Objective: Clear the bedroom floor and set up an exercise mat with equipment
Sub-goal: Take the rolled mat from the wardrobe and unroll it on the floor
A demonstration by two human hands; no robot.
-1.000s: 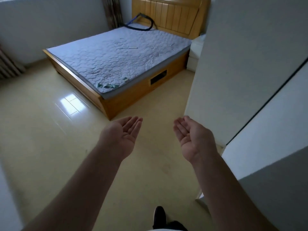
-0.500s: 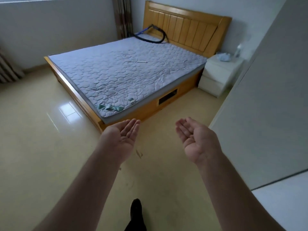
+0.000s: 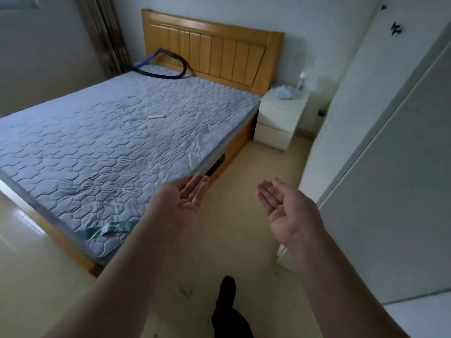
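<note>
A wide bed [image 3: 109,142] with a grey quilted mattress and a wooden headboard [image 3: 214,52] fills the left of a bedroom. Beige floor [image 3: 239,240] runs in a strip between the bed and a tall white wardrobe [image 3: 390,167] on the right, with faint dark scuffs near the viewer. A white nightstand [image 3: 278,118] stands beside the headboard, holding a clear bottle [image 3: 301,84] and a crumpled blue cloth [image 3: 283,92]. The person's left hand [image 3: 183,198] and right hand [image 3: 285,208] reach forward over the floor, palms up, fingers straight, both empty. A black shoe [image 3: 225,291] steps below them. A black-and-blue loop [image 3: 151,73] lies against the headboard. A green strip [image 3: 109,229] sits on the mattress's near corner and a small white stick [image 3: 156,116] at mid-mattress.
</note>
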